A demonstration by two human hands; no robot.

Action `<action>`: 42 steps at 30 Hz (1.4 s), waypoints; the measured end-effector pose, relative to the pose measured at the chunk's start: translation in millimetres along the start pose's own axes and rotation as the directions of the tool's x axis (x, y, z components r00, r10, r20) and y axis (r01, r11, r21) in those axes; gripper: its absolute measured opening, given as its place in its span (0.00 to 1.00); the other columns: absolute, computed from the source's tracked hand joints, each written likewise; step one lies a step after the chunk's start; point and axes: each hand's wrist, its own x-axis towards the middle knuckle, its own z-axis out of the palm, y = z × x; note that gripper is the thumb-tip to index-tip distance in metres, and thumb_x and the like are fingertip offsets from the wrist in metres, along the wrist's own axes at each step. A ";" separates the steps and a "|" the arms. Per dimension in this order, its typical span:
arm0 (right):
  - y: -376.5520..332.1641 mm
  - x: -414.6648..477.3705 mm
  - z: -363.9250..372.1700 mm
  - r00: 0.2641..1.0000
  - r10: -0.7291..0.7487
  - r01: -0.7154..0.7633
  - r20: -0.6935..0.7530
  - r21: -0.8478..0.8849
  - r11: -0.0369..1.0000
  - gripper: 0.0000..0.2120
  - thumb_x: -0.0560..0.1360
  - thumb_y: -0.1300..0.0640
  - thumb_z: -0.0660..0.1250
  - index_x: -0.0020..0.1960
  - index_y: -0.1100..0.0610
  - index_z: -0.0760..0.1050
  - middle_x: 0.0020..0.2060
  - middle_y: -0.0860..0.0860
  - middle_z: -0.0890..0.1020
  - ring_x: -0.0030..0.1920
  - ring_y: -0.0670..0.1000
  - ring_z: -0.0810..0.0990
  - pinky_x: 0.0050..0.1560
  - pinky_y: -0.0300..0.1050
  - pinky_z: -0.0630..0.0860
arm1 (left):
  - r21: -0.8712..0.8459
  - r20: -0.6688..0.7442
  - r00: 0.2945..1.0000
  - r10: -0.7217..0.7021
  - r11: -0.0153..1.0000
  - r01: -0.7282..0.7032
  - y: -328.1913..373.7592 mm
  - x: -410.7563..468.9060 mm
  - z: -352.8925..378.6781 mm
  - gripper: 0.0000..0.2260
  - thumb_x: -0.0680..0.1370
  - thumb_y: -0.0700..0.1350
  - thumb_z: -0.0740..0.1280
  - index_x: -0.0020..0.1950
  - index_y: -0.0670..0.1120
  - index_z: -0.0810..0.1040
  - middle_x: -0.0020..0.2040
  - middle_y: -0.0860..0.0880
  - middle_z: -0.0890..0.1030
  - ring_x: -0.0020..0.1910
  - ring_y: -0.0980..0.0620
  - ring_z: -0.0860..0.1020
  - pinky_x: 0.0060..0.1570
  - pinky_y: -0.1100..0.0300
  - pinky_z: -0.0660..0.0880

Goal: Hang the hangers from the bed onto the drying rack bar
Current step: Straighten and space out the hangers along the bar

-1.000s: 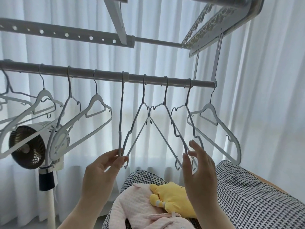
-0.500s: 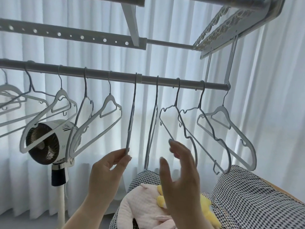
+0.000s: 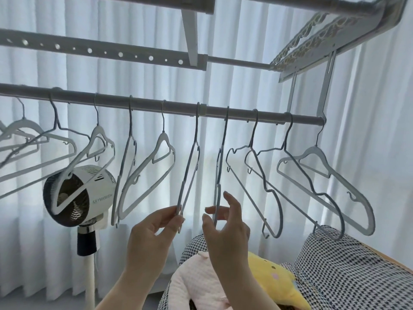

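A grey drying rack bar (image 3: 145,106) runs across the view with several grey and white hangers hooked on it. My left hand (image 3: 154,233) pinches the bottom end of a thin grey hanger (image 3: 190,171) that hangs edge-on near the bar's middle. Just to its right hangs another thin hanger (image 3: 220,157), also edge-on. My right hand (image 3: 225,229) is raised at that hanger's lower end, fingers spread and loosely curved around it; no firm grip shows. Further right, three more hangers (image 3: 312,175) hang at an angle.
A white standing fan (image 3: 89,195) is behind the left hangers. White curtains fill the background. The bed's houndstooth bedding (image 3: 357,276) lies at lower right with a pink plush (image 3: 196,283) and a yellow plush (image 3: 274,278). The rack's upper frame (image 3: 111,52) is overhead.
My right hand has moved left, from the angled hangers on the right to the hanger beside the one my left hand pinches. My left hand has kept its hold.
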 end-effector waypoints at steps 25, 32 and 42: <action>11.1 -3.8 -15.3 0.986 0.040 -0.022 -0.160 0.119 0.993 0.13 0.77 0.63 0.60 0.61 0.58 0.71 0.31 0.41 0.78 0.38 0.44 0.76 0.44 0.36 0.71 | -0.045 0.089 0.996 -0.017 0.999 0.021 -4.0 4.8 -8.3 0.13 0.72 0.37 0.70 0.38 0.57 0.78 0.31 0.63 0.82 0.42 0.59 0.79 0.44 0.70 0.69; 10.0 -3.1 -18.2 0.987 0.024 -0.006 -0.162 0.106 0.994 0.14 0.77 0.63 0.60 0.62 0.59 0.70 0.33 0.40 0.78 0.39 0.44 0.76 0.47 0.42 0.73 | -0.034 0.095 0.995 -0.011 0.999 0.014 -4.9 5.2 -8.3 0.13 0.72 0.37 0.70 0.38 0.56 0.78 0.31 0.64 0.82 0.38 0.64 0.80 0.40 0.76 0.72; 13.1 -2.4 -20.5 0.984 0.013 0.005 -0.179 0.097 0.995 0.13 0.76 0.63 0.61 0.60 0.59 0.72 0.32 0.39 0.77 0.41 0.27 0.73 0.44 0.33 0.71 | 0.002 0.087 0.996 0.000 1.000 -0.001 -4.1 2.0 2.6 0.13 0.71 0.37 0.70 0.38 0.56 0.78 0.30 0.64 0.82 0.35 0.70 0.78 0.40 0.77 0.72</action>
